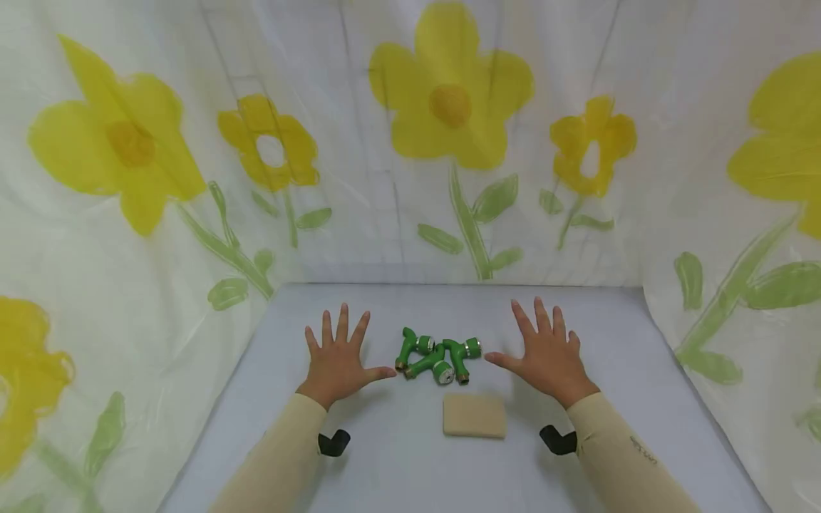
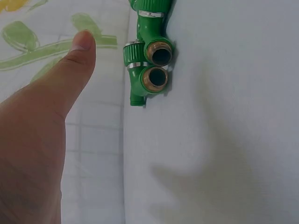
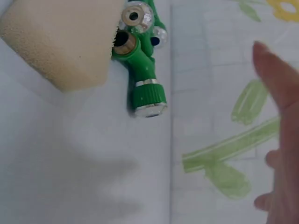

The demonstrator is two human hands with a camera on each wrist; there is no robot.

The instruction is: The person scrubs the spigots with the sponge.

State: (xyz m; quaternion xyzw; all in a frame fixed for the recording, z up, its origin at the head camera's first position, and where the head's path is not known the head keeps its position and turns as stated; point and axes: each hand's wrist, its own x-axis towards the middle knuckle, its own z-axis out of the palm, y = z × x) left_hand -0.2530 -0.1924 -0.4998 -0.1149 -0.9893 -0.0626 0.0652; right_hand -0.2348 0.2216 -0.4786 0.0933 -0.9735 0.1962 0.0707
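Observation:
Three green plastic taps with brass threaded ends lie close together in the head view: a left tap (image 1: 407, 349), a middle tap (image 1: 424, 362) and a right tap (image 1: 457, 352). Nearer to me lies a beige sponge block (image 1: 474, 416). My left hand (image 1: 336, 365) hovers left of the taps, fingers spread and holding nothing; its thumb points at them. On the other side, my right hand (image 1: 553, 362) is also spread and bare, its thumb tip near the right tap. The left wrist view shows brass tap openings (image 2: 155, 78); the right wrist view shows the porous sponge (image 3: 70, 42) beside a tap (image 3: 141, 67).
A white table (image 1: 398, 470) bears everything. White sheeting painted with yellow flowers (image 1: 450, 107) hangs behind and along both sides. Each wrist carries a black mount, one left (image 1: 335, 443) and one right (image 1: 559, 440), below beige sleeves.

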